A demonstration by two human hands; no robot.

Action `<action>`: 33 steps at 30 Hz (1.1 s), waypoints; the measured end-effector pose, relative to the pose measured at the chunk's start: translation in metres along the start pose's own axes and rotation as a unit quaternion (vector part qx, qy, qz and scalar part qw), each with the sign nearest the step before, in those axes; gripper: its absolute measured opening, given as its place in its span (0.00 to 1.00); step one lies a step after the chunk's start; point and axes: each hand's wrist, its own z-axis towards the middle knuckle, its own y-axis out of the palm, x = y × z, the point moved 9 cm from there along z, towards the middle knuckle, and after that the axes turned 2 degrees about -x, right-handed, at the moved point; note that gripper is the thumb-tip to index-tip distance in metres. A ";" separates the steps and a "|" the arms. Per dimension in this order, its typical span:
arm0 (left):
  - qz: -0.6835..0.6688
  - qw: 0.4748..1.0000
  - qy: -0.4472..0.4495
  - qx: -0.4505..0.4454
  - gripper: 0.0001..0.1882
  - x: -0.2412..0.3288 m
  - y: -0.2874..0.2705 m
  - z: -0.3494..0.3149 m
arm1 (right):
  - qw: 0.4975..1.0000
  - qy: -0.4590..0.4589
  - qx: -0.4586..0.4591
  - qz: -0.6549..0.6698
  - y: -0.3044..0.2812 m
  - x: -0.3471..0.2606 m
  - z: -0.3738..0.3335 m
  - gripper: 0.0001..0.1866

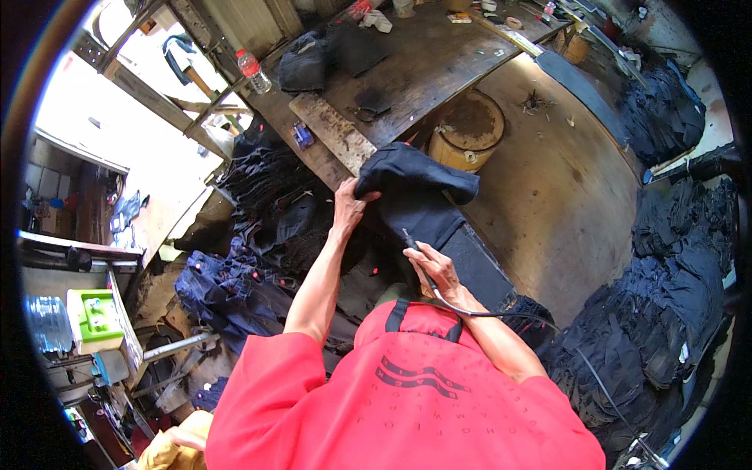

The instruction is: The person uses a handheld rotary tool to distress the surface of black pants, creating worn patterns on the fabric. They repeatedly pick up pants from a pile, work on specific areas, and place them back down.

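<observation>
A dark pair of trousers [423,205] lies folded over the end of a narrow board, one part bunched up and bent to the right. My left hand [349,204] is closed on the cloth at its left edge. Lower and to the right, my right hand [437,268] grips a slim pen-shaped tool [410,239] with a dark cable [501,315] running off to the lower right. Its tip points up toward the cloth, and I cannot tell whether it touches. Below the cloth, the dark surface of the board [484,265] shows.
Heaps of dark garments lie at the left [235,286] and right [650,290]. Beyond the trousers stand a round drum [487,117] and a wooden table [423,70]. On that table are a speckled plank [333,129], a blue box [302,135] and a bottle [252,72]. Another person's arm [188,439] shows lower left.
</observation>
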 end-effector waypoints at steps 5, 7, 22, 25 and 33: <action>0.165 0.986 -0.014 0.011 0.32 -0.002 0.034 0.039 | 0.930 0.262 0.257 0.008 -0.098 0.071 -0.023 0.23; 0.221 0.967 -0.078 0.096 0.42 -0.004 0.021 0.027 | 0.881 0.361 0.305 -0.031 -0.120 0.103 -0.031 0.32; 0.061 0.922 -0.372 0.084 0.42 -0.006 0.018 -0.060 | 0.850 0.484 0.207 0.019 -0.106 0.157 -0.073 0.18; 0.028 0.943 -0.320 0.088 0.44 -0.007 0.014 -0.059 | 0.860 0.482 0.169 0.003 -0.100 0.154 -0.060 0.19; -0.039 0.966 -0.242 0.077 0.30 -0.007 0.004 -0.060 | 0.876 0.442 0.187 -0.042 -0.085 0.140 -0.050 0.24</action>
